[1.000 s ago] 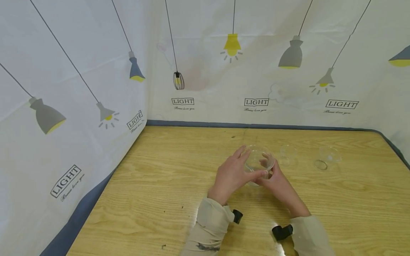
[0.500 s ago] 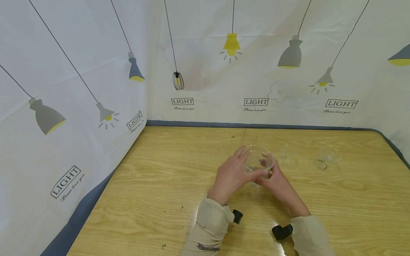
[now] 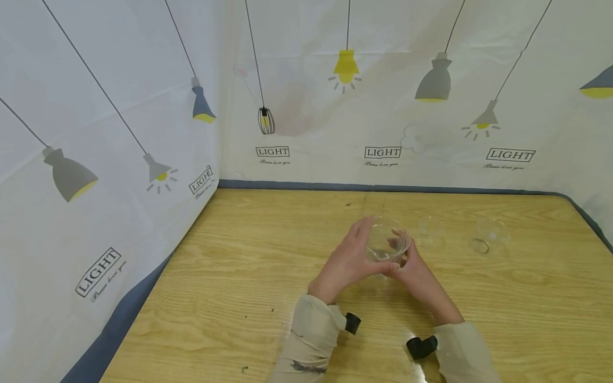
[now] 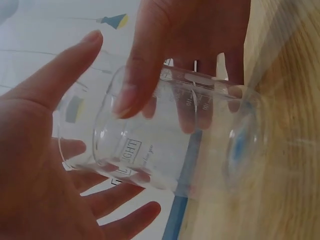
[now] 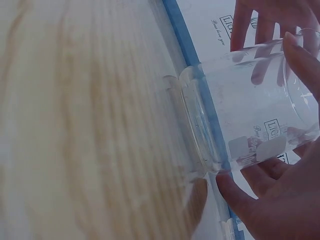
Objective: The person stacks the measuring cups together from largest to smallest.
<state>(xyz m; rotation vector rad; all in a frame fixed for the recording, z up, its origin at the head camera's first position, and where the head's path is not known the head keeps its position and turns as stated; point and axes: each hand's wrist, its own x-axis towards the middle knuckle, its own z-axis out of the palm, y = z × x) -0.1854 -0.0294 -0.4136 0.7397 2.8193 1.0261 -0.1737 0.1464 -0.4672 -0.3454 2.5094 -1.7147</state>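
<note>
A clear glass beaker (image 3: pixel 384 244) with printed graduations stands upright between both hands, its base at the tabletop. My left hand (image 3: pixel 346 261) holds it round the upper part, thumb in front and fingers behind; in the left wrist view some fingers spread away from the glass. From the right side, my right hand (image 3: pixel 415 270) grips the beaker, with its thumb near a rim and its fingertips lower down in the right wrist view. The left wrist view shows a second glass rim (image 4: pixel 64 157) above the beaker's rim; whether it belongs to a nested vessel, I cannot tell.
Two more clear glass pieces, a smaller one (image 3: pixel 431 230) and another with a round base (image 3: pixel 480 246), stand to the right on the wooden table (image 3: pixel 239 255). A white curtain (image 3: pixel 311 127) printed with lamps borders the back and left.
My left hand has slid slightly along the glass, its fingers now further behind the rim and its thumb a little lower. My right hand and the beaker look still.
</note>
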